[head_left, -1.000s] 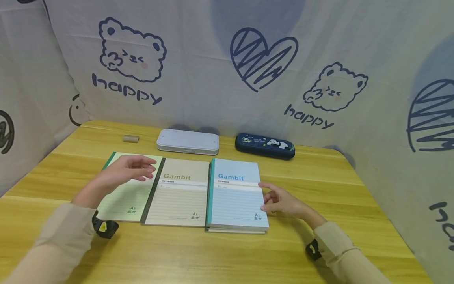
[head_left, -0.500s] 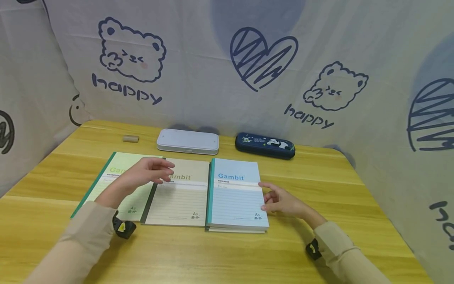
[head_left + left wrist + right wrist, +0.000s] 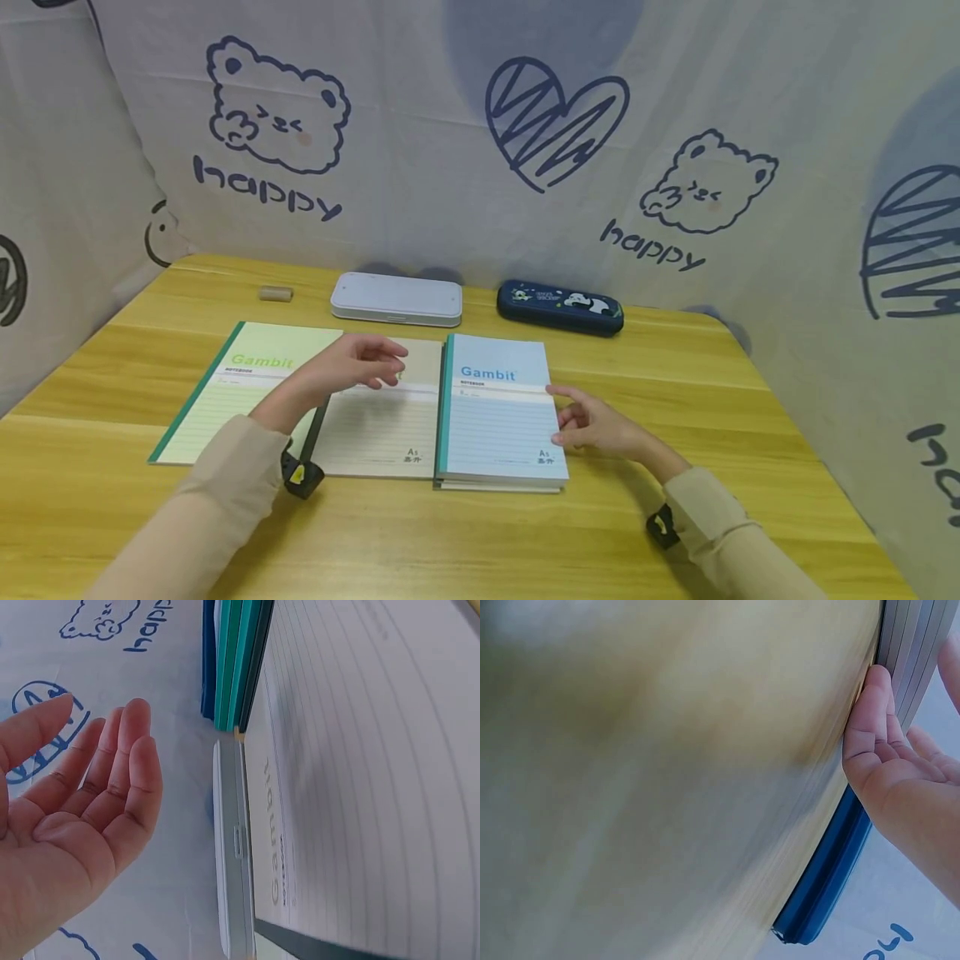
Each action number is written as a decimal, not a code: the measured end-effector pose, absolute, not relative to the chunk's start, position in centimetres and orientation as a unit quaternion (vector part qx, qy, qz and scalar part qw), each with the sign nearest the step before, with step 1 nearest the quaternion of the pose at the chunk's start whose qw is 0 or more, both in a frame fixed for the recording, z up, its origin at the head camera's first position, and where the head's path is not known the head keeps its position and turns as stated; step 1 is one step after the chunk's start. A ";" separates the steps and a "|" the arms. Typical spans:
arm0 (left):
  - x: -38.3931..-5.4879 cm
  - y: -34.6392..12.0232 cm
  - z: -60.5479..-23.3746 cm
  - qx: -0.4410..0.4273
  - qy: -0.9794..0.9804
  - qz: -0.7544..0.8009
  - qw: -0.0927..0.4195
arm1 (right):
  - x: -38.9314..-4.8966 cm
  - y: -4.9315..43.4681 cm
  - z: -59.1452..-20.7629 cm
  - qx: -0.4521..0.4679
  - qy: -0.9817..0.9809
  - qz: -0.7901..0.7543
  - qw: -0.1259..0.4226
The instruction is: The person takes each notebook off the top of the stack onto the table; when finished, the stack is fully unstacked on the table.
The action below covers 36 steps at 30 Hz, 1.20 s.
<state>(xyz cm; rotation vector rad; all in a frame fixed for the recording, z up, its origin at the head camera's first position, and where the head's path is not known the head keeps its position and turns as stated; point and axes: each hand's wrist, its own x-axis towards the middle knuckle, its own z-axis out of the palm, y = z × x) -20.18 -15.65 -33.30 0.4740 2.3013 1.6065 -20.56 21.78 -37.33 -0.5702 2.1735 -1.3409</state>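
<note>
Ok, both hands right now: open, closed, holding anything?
Left hand: open, empty, above the beige notebook.
Right hand: open, at the right edge of the blue notebook.

Table point(image 3: 465, 542): yellowish wood-grain top, rounded far corners. White cloth point(image 3: 427, 167) with dark bear drawings point(image 3: 281, 108) and heart drawings point(image 3: 557, 121) hangs along far, left and right sides.

Your right hand point(image 3: 904, 776) is at the side of a stack of notebooks point(image 3: 909, 645).
Your fingers, slightly bent, reach up to the stack's layered page edges; you cannot tell from this angle whether they touch. Part of one more digit is cut off beside them. You have the desk point(image 3: 652, 772) stretching away, mostly blurred, and along its edge nearest the pale cloth point(image 3: 900, 889) lies a blue case point(image 3: 821, 874). Blue lettering point(image 3: 889, 943) marks that cloth.
</note>
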 end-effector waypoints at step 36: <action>-20.8 -8.7 -35.3 0.147 0.851 0.483 0.143 | -20.7 21.9 -37.5 -0.216 0.794 -0.503 0.264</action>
